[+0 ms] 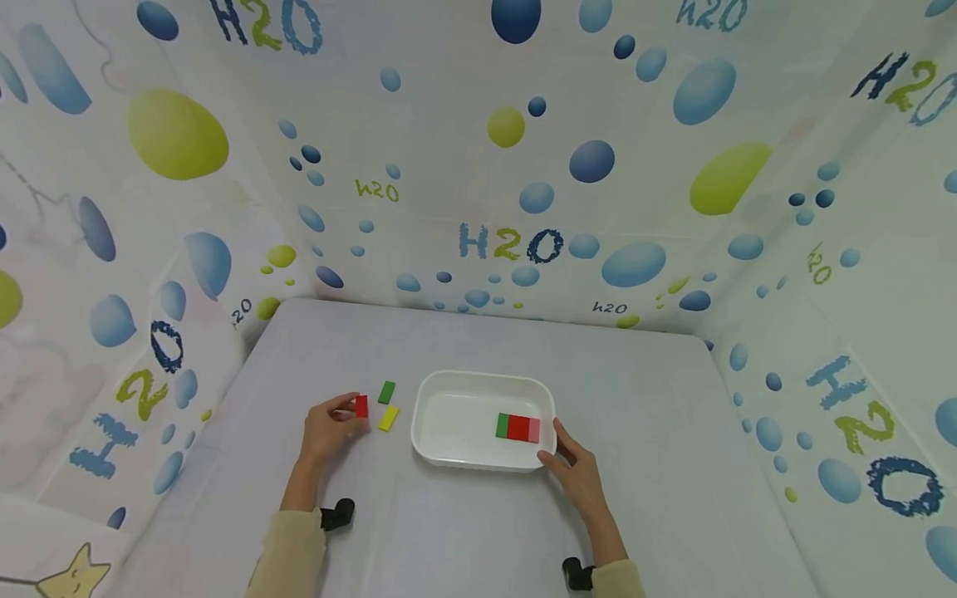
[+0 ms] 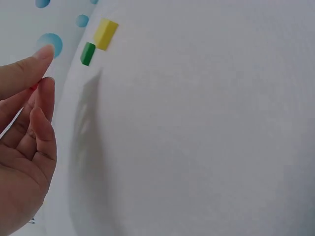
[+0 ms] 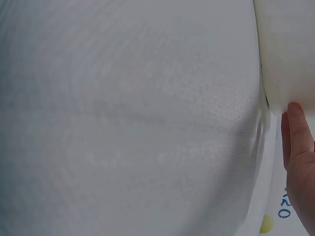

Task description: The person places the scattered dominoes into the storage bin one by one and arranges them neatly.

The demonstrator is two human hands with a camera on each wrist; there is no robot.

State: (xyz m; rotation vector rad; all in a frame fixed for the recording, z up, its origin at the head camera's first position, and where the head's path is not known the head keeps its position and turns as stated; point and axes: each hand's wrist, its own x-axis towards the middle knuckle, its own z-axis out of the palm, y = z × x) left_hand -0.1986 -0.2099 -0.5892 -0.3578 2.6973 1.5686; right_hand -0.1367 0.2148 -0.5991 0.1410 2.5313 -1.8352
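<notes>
In the head view my left hand (image 1: pixel 329 428) pinches a small red block (image 1: pixel 362 406) between thumb and fingers. Only a sliver of that red shows in the left wrist view, behind the fingertips. Just right of it lie a green block (image 1: pixel 386 392) and a yellow block (image 1: pixel 389 418) on the table. My right hand (image 1: pixel 579 473) holds the near right corner of a white tray (image 1: pixel 456 459), thumb on its rim and fingers along its right side. Inside the tray, at the right, a green block (image 1: pixel 503 426), a red block (image 1: pixel 517 428) and a pink block (image 1: pixel 534 430) sit in a row.
A pale cloth covers the table (image 1: pixel 463 531). Patterned sheeting (image 1: pixel 449 166) with blue and lime dots and H2O lettering hangs behind and at both sides. Black wrist mounts (image 1: pixel 338 513) sit by the sleeves.
</notes>
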